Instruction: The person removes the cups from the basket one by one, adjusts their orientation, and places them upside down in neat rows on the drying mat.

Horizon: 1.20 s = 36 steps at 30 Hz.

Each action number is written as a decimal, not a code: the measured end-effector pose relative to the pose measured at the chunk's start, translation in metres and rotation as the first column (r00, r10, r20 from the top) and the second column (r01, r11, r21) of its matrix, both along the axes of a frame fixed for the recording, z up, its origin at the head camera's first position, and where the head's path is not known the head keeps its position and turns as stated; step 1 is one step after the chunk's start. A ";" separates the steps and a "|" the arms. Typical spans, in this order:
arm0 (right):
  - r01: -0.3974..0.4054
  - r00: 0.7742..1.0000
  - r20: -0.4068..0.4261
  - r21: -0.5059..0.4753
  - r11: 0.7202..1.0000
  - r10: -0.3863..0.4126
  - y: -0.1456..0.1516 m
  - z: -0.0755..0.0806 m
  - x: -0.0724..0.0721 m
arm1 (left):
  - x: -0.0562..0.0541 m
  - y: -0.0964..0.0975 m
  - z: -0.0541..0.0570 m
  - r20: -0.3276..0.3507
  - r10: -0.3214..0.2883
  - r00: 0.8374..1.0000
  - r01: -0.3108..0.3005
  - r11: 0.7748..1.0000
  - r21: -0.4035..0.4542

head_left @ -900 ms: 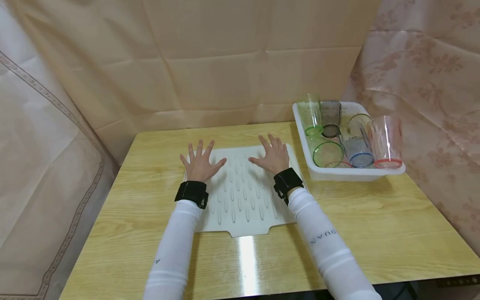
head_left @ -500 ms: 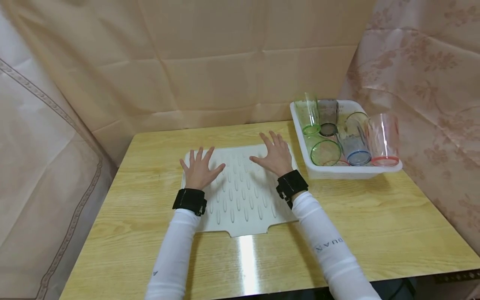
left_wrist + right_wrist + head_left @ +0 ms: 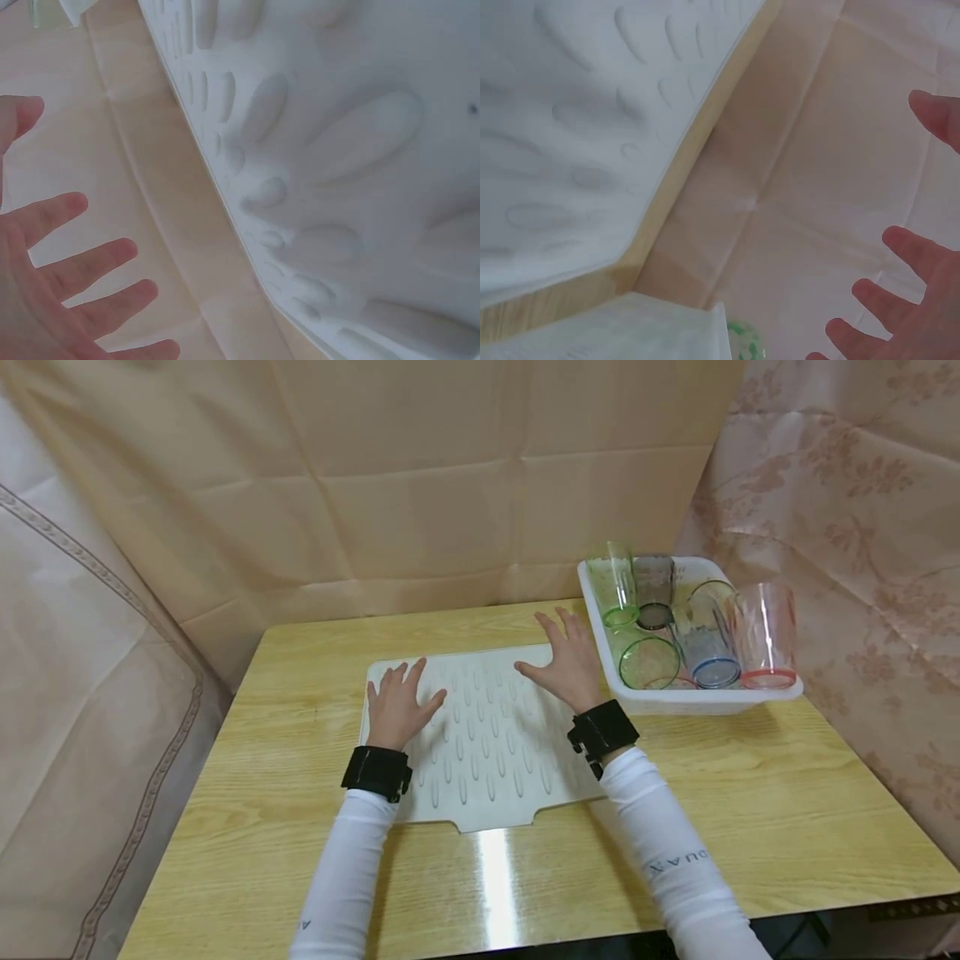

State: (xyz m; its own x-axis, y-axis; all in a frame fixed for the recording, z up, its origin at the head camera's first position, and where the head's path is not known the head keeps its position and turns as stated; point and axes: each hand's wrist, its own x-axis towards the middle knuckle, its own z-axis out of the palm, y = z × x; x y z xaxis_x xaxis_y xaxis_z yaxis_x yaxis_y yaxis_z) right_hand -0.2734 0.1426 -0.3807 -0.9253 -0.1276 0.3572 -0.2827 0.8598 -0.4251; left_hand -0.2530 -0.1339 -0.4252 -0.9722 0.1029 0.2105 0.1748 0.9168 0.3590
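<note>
- While both hands hang above the pale bumpy mat, neither holds anything: the left hand has its fingers spread, and so does the right hand.
- Each wrist view shows air between fingers and mat, so I judge that neither hand touches it.
- The mat lies flat on the table, below and between the two hands. Its raised bumps run lengthwise away from the person; at this slant I cannot tell the mat's own long axis.
- On the mat's far right side, the right hand is much the nearer to the white tub, which stands just to its right. The left hand is well apart from the tub.
- Inside, the glasses rise above the rim. A green glass at the back left is near the right hand; the pink glass at the front right is farthest.
- Behind the table a beige cloth hangs close, so I see little room that way. Wood shows left of the mat and before its tab, which points toward the person.
</note>
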 end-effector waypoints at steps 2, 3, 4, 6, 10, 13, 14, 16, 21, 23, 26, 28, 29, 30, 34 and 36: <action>0.012 1.000 -0.022 -0.001 1.000 -0.012 0.005 0.003 0.001 | 0.001 0.000 -0.001 -0.018 -0.007 1.000 0.008 1.000 0.013; 0.018 0.999 -0.026 -0.005 1.000 -0.018 0.007 0.004 0.002 | 0.002 -0.001 0.000 -0.025 -0.008 1.000 0.009 1.000 0.017; 0.021 0.999 -0.027 -0.015 1.000 -0.021 0.010 0.006 0.002 | 0.003 -0.001 0.000 -0.038 -0.010 0.999 0.011 1.000 0.020; 0.023 0.999 -0.023 -0.043 0.999 -0.024 0.015 0.010 0.003 | 0.004 -0.002 0.000 -0.064 -0.012 0.998 0.014 1.000 0.026; 0.035 0.999 -0.019 -0.081 0.996 -0.036 0.026 0.015 0.004 | 0.008 -0.003 -0.001 -0.112 -0.018 0.994 0.021 0.999 0.025; 0.053 0.998 -0.030 -0.091 0.994 -0.056 0.033 0.017 0.005 | 0.009 -0.005 -0.003 -0.122 -0.015 0.992 0.018 0.999 0.030; 0.056 0.998 -0.035 -0.097 0.994 -0.060 0.035 0.018 0.005 | 0.009 -0.006 -0.003 -0.123 -0.012 0.992 0.016 0.999 0.033; 0.055 0.997 -0.052 -0.114 0.992 -0.061 0.038 0.020 0.005 | 0.010 -0.007 -0.004 -0.115 -0.002 0.993 0.006 0.999 0.039; 0.047 0.993 -0.097 -0.127 0.991 -0.059 0.042 0.025 0.006 | 0.010 -0.010 -0.006 -0.079 0.025 0.997 -0.022 0.999 0.040; 0.054 0.991 -0.115 -0.124 0.991 -0.069 0.044 0.026 0.007 | 0.010 -0.011 -0.006 -0.071 0.034 0.997 -0.031 0.999 0.036; 0.092 0.987 -0.126 -0.098 0.991 -0.104 0.050 0.027 0.008 | 0.011 -0.012 -0.006 -0.074 0.042 0.996 -0.040 0.999 0.030; 0.115 0.985 -0.117 -0.089 0.989 -0.125 0.056 0.028 0.010 | 0.012 -0.012 -0.006 -0.086 0.043 0.995 -0.040 0.999 0.030; 0.130 0.985 -0.106 -0.077 0.988 -0.138 0.059 0.027 0.010 | 0.013 -0.012 -0.006 -0.091 0.044 0.995 -0.041 0.999 0.034; 0.147 0.984 -0.096 -0.064 0.987 -0.152 0.062 0.027 0.011 | 0.014 -0.012 -0.006 -0.096 0.044 0.994 -0.040 0.998 0.037; 0.180 0.981 -0.065 -0.068 0.981 -0.184 0.075 0.025 0.016 | 0.018 -0.013 -0.005 -0.101 0.046 0.994 -0.040 0.998 0.053; 0.190 0.979 -0.058 -0.085 0.978 -0.195 0.081 0.024 0.019 | 0.019 -0.013 -0.004 -0.093 0.047 0.995 -0.042 0.997 0.058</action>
State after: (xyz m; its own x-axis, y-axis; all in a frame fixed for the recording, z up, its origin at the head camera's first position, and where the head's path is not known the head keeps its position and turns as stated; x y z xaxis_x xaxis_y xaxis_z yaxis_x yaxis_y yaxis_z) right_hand -0.2547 0.2237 -0.3570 -0.9039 0.0818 0.4199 -0.1446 0.8654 -0.4797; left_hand -0.2337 -0.1466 -0.4296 -0.9511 0.0453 0.3057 0.1696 0.9035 0.3937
